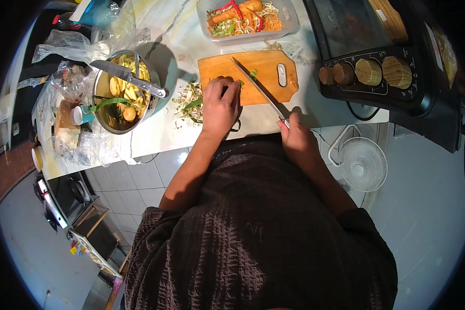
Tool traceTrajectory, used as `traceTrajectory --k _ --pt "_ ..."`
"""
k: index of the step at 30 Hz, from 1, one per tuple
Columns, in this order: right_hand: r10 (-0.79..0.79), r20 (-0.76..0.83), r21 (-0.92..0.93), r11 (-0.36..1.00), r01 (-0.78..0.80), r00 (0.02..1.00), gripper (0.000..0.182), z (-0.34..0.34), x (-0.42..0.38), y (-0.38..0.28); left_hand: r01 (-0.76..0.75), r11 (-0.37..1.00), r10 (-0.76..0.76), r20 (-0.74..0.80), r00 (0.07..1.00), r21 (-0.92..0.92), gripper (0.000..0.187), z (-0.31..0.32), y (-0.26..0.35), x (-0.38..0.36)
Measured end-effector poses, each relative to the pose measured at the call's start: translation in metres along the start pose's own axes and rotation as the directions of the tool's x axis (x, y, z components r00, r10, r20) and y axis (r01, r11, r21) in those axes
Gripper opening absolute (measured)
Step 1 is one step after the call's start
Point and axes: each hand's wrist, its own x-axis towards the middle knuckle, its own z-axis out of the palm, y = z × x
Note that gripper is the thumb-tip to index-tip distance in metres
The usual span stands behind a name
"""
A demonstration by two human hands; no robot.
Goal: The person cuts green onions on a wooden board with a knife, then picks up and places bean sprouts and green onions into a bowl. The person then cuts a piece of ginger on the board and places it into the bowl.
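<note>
Over the left part of the wooden cutting board, my left hand is closed with its fingers curled down. A bit of green vegetable peeks out at its fingertips; the rest is hidden under the hand. My right hand grips the handle of a long kitchen knife, whose blade slants across the board with the tip pointing away to the left. Small cut green pieces lie by the blade. Bean sprouts with a green leaf are piled on the table beside my left hand.
At the left stands a metal pot holding yellowish pieces, with a second knife across its rim. Plastic bags crowd the left side. A plastic container of food sits behind the board. A toaster oven is at the right, a fan below.
</note>
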Motion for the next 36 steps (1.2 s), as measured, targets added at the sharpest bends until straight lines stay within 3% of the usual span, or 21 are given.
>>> traceTrajectory --k 12,27,32,36 --pt "-0.066 0.011 0.062 0.996 0.065 0.998 0.033 0.004 -0.002 -0.009 0.091 0.994 -0.091 -0.001 0.996 -0.064 0.013 0.0 -0.003 -0.001" --pt "-0.014 0.187 0.046 0.999 0.006 0.982 0.036 0.001 0.012 -0.008 0.118 0.988 -0.119 -0.002 0.993 -0.101 0.012 0.0 -0.003 -0.002" --pt "-0.084 0.072 -0.001 0.996 0.085 0.994 0.033 0.011 0.015 -0.008 0.128 0.988 -0.129 -0.004 0.992 -0.086 0.012 0.001 -0.002 -0.002" --pt "-0.058 0.062 -0.035 0.998 0.06 0.996 0.032 0.008 0.007 0.004 0.09 0.995 -0.09 -0.012 0.996 -0.051 0.013 0.001 -0.004 -0.004"
